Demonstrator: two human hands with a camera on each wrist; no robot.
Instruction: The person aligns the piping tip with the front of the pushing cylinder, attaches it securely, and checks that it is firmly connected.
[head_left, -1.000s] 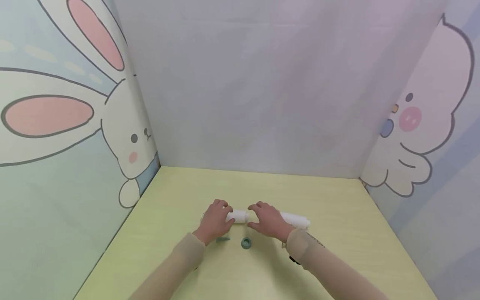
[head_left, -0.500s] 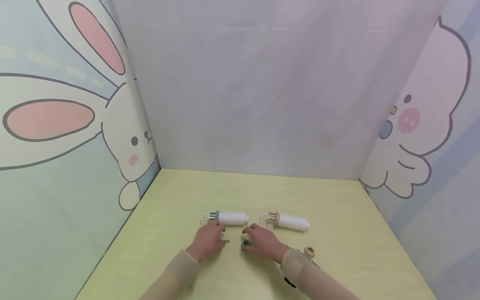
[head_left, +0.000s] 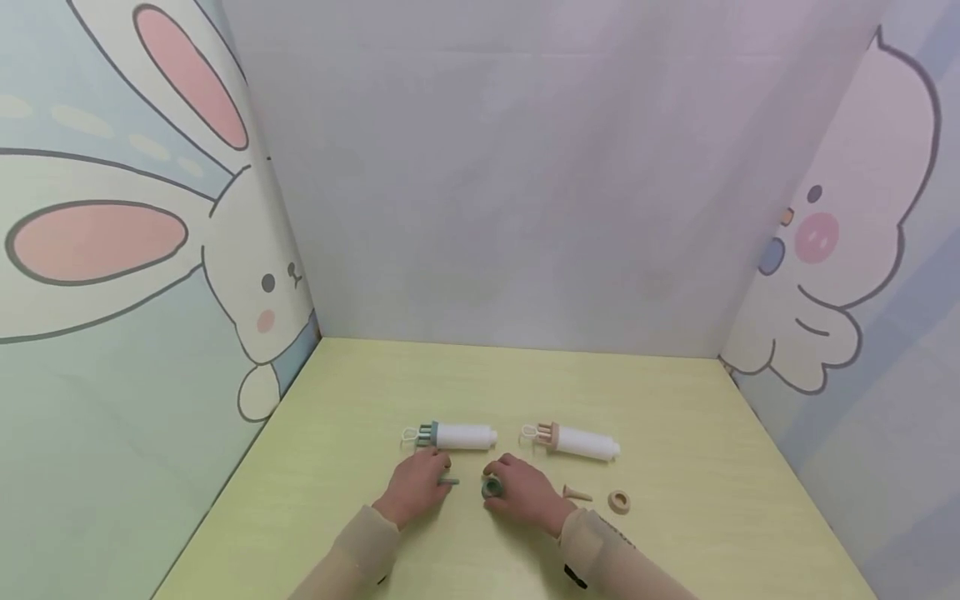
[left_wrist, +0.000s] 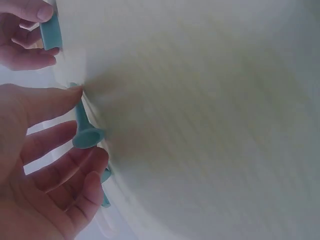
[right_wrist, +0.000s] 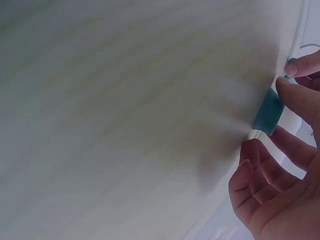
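Note:
My left hand [head_left: 415, 486] is low over the table, its thumb and a finger pinching a small green funnel-shaped nozzle [left_wrist: 86, 132] by its thin stem. The flared mouth shows in the left wrist view. To its right, my right hand [head_left: 531, 497] grips a green ring-shaped cap [head_left: 492, 488] between thumb and fingers. The right wrist view shows the cap's side [right_wrist: 269, 111] edge-on, close to the tabletop. Just beyond the hands lies a white syringe-like tube [head_left: 465, 437] with a green collar and a white loop handle pointing left.
A second white tube [head_left: 587, 444] with a pinkish-brown collar lies at the right. Nearer, right of my right hand, are a beige nozzle [head_left: 577, 493] and a beige ring cap [head_left: 619, 502]. Cartoon-printed walls [head_left: 255, 275] bound the pale yellow table [head_left: 390, 371].
Both hands have come back from the white tubes toward me. The left now pinches the green nozzle and the right holds the green ring cap. Both tubes and the beige parts are uncovered.

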